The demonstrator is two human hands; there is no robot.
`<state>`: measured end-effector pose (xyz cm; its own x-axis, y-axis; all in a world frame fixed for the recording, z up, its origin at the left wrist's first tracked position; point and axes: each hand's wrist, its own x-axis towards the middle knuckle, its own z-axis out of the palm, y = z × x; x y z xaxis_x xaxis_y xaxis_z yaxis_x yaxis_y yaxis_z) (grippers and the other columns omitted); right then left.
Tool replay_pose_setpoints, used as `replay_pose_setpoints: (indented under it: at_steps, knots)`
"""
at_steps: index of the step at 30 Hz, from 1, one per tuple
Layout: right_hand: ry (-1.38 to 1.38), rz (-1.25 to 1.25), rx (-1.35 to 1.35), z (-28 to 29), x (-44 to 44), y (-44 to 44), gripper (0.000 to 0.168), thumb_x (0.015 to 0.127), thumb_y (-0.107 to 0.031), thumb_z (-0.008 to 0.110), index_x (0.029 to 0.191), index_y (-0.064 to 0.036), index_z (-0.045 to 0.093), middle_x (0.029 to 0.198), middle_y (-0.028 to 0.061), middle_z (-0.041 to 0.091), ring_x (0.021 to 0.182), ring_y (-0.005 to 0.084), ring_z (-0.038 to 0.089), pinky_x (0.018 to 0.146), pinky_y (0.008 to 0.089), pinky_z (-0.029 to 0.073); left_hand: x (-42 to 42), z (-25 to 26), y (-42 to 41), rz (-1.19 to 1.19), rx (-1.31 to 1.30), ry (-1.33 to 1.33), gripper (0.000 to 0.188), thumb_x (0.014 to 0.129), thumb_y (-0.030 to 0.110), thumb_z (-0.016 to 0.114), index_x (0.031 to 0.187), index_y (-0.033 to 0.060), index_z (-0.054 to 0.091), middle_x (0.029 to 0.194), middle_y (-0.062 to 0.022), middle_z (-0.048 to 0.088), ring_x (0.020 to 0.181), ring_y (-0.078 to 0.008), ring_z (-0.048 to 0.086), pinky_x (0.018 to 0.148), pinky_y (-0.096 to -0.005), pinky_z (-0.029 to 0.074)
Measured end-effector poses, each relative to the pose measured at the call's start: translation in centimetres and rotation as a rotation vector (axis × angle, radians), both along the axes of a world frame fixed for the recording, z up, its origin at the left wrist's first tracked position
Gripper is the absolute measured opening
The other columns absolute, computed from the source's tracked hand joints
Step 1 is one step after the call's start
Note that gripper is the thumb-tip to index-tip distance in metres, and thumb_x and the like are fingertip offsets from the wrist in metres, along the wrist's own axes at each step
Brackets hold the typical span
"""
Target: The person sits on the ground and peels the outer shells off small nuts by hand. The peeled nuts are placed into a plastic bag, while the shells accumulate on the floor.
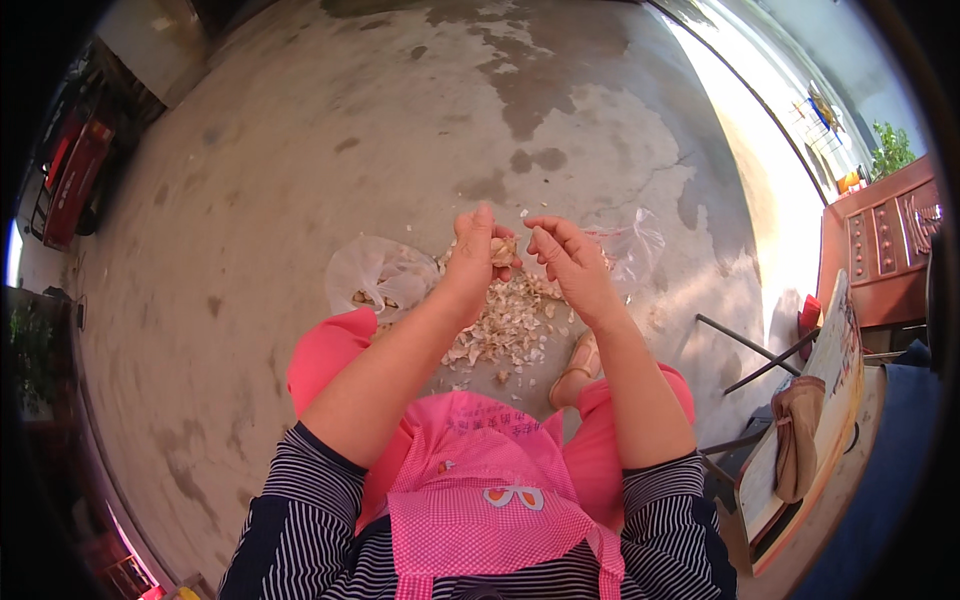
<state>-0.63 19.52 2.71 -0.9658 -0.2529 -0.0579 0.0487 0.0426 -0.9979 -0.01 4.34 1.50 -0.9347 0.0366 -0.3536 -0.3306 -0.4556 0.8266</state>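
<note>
My left hand (471, 244) is shut on a garlic bulb (503, 252), which shows between the thumb and the curled fingers. Close to its right is my right hand (574, 262), apart from the bulb. Its thumb and fingers are bent toward one another, and whether they pinch something small cannot be made out. Beneath both hands, papery garlic skins (499, 322) lie heaped and scattered on the concrete floor. A translucent plastic bag (382, 262) with garlic inside sits left of the heap. Another clear plastic bag (637, 244), partly covered by my right hand, lies on the right.
A small table (802, 420) with dark metal legs stands tilted at the right, a brown cloth item (799, 439) on it. Behind it is a reddish-brown carved panel (885, 232). A red vehicle (75, 176) is at the far left. Damp patches (517, 82) mark the concrete ahead.
</note>
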Motion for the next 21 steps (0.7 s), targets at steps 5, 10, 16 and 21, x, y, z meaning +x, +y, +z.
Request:
replay_pose_setpoints:
  at_steps: [5,10,16,21]
  knots:
    - [0.203,0.030,0.334,0.3,0.9,-2.9,0.020,0.089,-0.013,0.056,0.106,-0.002,0.055,0.070,0.0020,0.056,0.062,0.0076,0.050,0.058,0.0232,0.041,0.5,0.4,-0.5,0.003,-0.059,0.117,0.051,0.092,0.056,0.036,0.111,0.0092,0.030,0.095,-0.0077,0.049,0.076,-0.0149,0.053,0.060,-0.0281,0.045]
    - [0.343,-0.168,0.158,-0.3,0.5,-3.9,0.015,0.087,-0.012,0.056,0.097,-0.001,0.056,0.068,0.0093,0.059,0.060,0.0158,0.056,0.056,0.0285,0.044,0.4,0.2,-1.1,-0.003,0.040,0.109,0.044,0.093,0.051,0.038,0.103,0.0084,0.039,0.082,-0.0042,0.050,0.067,-0.0102,0.051,0.054,-0.0246,0.045]
    - [0.375,-0.210,0.265,-0.5,0.4,-4.5,0.013,0.089,-0.014,0.056,0.089,-0.001,0.053,0.069,0.0070,0.058,0.059,0.0134,0.055,0.053,0.0281,0.042,1.1,-0.6,-1.2,-0.049,-0.158,0.240,0.032,0.095,0.037,0.044,0.090,0.0058,0.050,0.071,-0.0025,0.053,0.059,-0.0105,0.050,0.054,-0.0247,0.043]
    - [0.537,-0.140,0.543,-0.5,0.5,-4.1,0.024,0.090,-0.026,0.050,0.082,-0.003,0.050,0.070,0.0167,0.056,0.063,0.0356,0.054,0.054,0.0411,0.042,0.4,-1.8,-1.3,0.044,-0.683,0.463,0.027,0.095,0.030,0.047,0.089,0.0037,0.049,0.071,-0.0134,0.058,0.059,-0.0269,0.054,0.054,-0.0348,0.044]
